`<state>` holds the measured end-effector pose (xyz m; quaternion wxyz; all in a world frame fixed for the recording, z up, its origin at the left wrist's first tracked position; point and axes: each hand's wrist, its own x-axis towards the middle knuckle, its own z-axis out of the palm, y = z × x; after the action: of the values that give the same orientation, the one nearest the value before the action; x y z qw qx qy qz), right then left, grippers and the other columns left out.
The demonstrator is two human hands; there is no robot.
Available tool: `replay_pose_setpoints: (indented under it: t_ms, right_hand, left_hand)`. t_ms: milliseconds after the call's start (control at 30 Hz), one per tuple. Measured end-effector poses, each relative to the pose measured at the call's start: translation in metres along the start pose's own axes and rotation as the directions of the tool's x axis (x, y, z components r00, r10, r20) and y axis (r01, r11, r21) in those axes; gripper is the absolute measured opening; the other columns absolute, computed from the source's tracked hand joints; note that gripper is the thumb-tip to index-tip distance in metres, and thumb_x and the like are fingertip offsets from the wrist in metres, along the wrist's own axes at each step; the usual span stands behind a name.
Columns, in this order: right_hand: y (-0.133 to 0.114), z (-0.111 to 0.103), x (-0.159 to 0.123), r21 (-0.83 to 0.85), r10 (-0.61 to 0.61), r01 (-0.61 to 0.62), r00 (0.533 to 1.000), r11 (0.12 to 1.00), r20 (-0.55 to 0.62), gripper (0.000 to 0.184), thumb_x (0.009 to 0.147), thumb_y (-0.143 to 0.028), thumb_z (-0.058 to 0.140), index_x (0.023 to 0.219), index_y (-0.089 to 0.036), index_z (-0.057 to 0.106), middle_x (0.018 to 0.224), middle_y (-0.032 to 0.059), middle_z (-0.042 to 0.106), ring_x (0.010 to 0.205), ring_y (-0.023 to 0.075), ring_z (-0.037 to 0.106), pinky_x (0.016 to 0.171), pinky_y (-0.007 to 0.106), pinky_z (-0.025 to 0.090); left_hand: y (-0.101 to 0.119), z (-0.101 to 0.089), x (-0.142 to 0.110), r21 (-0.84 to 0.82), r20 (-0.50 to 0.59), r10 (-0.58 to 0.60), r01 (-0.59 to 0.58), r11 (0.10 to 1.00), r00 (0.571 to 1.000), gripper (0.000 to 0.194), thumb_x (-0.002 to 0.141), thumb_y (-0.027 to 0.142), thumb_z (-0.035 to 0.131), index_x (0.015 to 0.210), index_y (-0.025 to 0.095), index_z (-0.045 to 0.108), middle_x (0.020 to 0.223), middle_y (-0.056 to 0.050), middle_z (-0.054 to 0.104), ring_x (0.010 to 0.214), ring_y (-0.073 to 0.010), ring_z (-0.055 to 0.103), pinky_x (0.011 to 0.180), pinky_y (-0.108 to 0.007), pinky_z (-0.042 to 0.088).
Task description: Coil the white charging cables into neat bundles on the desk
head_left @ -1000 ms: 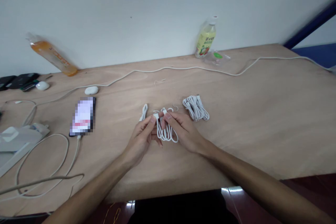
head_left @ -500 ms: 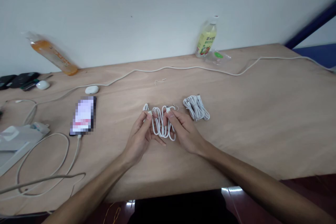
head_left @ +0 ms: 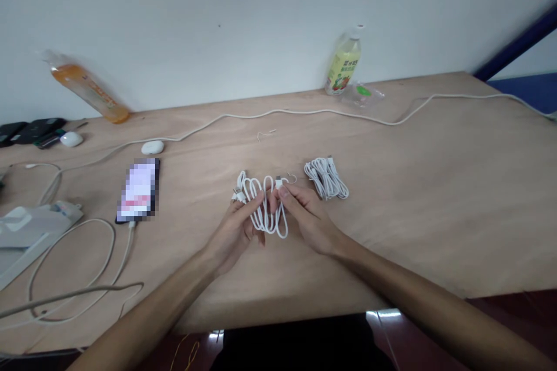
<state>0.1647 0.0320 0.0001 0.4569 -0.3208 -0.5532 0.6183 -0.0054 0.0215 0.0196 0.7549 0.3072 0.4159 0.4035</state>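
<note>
A white charging cable (head_left: pixel 268 208), looped back and forth, is held between both hands above the table. My left hand (head_left: pixel 237 226) is closed on the loops from the left, thumb across them, with a white plug (head_left: pixel 238 193) sticking out beside its fingers. On the other side my right hand (head_left: pixel 307 211) pinches the cable's other connector (head_left: pixel 279 183) between thumb and fingers. Some fingertips are hidden behind the loops. Just right of my right hand lies a bundled white cable (head_left: pixel 325 178) on the table, with its connector at the top.
A phone (head_left: pixel 138 191) with a cord lies left, below a white earbud case (head_left: pixel 152 147). A long white cable (head_left: pixel 278 111) crosses the table's back. Against the wall lean an orange bottle (head_left: pixel 91 93) and a yellow bottle (head_left: pixel 343 64). A white bag (head_left: pixel 35 226) lies far left.
My left thumb has moved from the plug onto the loops, and the plug now shows farther left. The loops have gathered into my left hand. My right hand keeps its pinch.
</note>
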Motion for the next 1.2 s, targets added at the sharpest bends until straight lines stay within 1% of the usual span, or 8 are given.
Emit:
replay_pose_setpoints:
  t_ms: [167, 300, 433, 533, 667, 833, 1000, 1200]
  right_hand:
    - [0.0, 0.0, 0.0, 0.07, -0.015, 0.011, 0.998, 0.997, 0.059, 0.054, 0.106, -0.07, 0.057, 0.078, -0.024, 0.062, 0.073, -0.0001, 0.065, 0.069, 0.0169, 0.064, 0.07, 0.033, 0.057]
    - [-0.002, 0.002, -0.003, 0.08, 0.02, -0.029, 0.993, 0.996, 0.116, 0.054, 0.106, -0.072, 0.055, 0.081, -0.024, 0.059, 0.074, -0.0009, 0.064, 0.064, 0.0163, 0.064, 0.062, 0.032, 0.057]
    - [-0.002, 0.002, -0.006, -0.124, -0.013, 0.012, 1.0, 0.992, -0.012, 0.054, 0.11, -0.072, 0.045, 0.086, -0.025, 0.057, 0.073, -0.0016, 0.059, 0.06, 0.0156, 0.055, 0.055, 0.03, 0.048]
    - [-0.001, 0.002, -0.008, -0.329, -0.113, 0.068, 0.986, 0.942, -0.119, 0.047, 0.114, -0.064, 0.04, 0.091, -0.026, 0.055, 0.075, -0.0016, 0.057, 0.064, 0.0165, 0.052, 0.06, 0.032, 0.043]
    - [0.0, 0.003, -0.007, -0.459, -0.189, 0.112, 0.974, 0.881, -0.126, 0.032, 0.117, -0.044, 0.037, 0.094, -0.027, 0.05, 0.082, -0.0002, 0.059, 0.071, 0.0185, 0.055, 0.068, 0.035, 0.044]
    - [0.0, 0.002, -0.002, -0.57, -0.297, 0.189, 0.949, 0.8, -0.102, 0.024, 0.116, -0.034, 0.039, 0.099, -0.026, 0.054, 0.107, 0.0077, 0.064, 0.104, 0.0252, 0.06, 0.096, 0.044, 0.051]
    - [0.002, 0.0, -0.001, -0.591, -0.317, 0.196, 0.942, 0.783, -0.108, 0.02, 0.115, -0.029, 0.04, 0.105, -0.025, 0.057, 0.113, 0.0094, 0.064, 0.11, 0.0257, 0.059, 0.103, 0.045, 0.05]
    - [0.005, 0.0, -0.001, -0.582, -0.312, 0.165, 0.936, 0.796, -0.161, 0.024, 0.116, -0.036, 0.042, 0.114, -0.026, 0.063, 0.115, 0.0093, 0.068, 0.11, 0.0267, 0.065, 0.1, 0.046, 0.053]
  left_hand:
    - [-0.003, 0.0, -0.006, 0.0, 0.034, -0.042, 0.043, 0.999, 0.999, 0.048, 0.083, 0.062, 0.091, 0.083, 0.016, 0.076, 0.069, 0.001, 0.061, 0.058, -0.0105, 0.054, 0.044, -0.018, 0.048]
    - [-0.007, 0.0, -0.006, 0.025, 0.083, 0.001, -0.003, 1.0, 0.997, 0.047, 0.085, 0.063, 0.089, 0.091, 0.017, 0.079, 0.073, 0.0, 0.061, 0.062, -0.0127, 0.057, 0.046, -0.02, 0.051]
    - [-0.01, -0.001, -0.001, 0.047, 0.083, 0.068, -0.072, 0.996, 0.994, 0.049, 0.085, 0.064, 0.088, 0.103, 0.018, 0.084, 0.085, -0.005, 0.073, 0.08, -0.0208, 0.069, 0.056, -0.026, 0.062]
    - [-0.009, 0.0, 0.0, 0.042, 0.09, 0.068, -0.072, 0.997, 0.994, 0.051, 0.091, 0.059, 0.085, 0.125, 0.022, 0.084, 0.107, -0.009, 0.081, 0.099, -0.0263, 0.074, 0.064, -0.029, 0.067]
    - [-0.003, 0.002, -0.001, -0.012, 0.097, 0.063, -0.062, 0.998, 0.993, 0.052, 0.095, 0.054, 0.082, 0.139, 0.025, 0.079, 0.129, -0.011, 0.081, 0.111, -0.0288, 0.076, 0.083, -0.038, 0.071]
    - [0.004, 0.001, -0.002, -0.061, 0.064, 0.058, -0.055, 0.997, 0.996, 0.058, 0.103, 0.039, 0.076, 0.159, 0.031, 0.063, 0.146, -0.012, 0.076, 0.122, -0.0306, 0.076, 0.089, -0.042, 0.072]
    - [0.001, -0.001, -0.002, 0.004, 0.069, 0.1, -0.101, 0.995, 0.993, 0.071, 0.096, 0.026, 0.083, 0.162, 0.035, 0.058, 0.155, -0.012, 0.071, 0.129, -0.0324, 0.074, 0.094, -0.045, 0.071]
    - [0.001, 0.0, -0.001, 0.041, 0.072, 0.124, -0.127, 0.991, 0.99, 0.07, 0.091, 0.032, 0.088, 0.157, 0.032, 0.064, 0.145, -0.013, 0.077, 0.126, -0.0348, 0.077, 0.099, -0.048, 0.068]
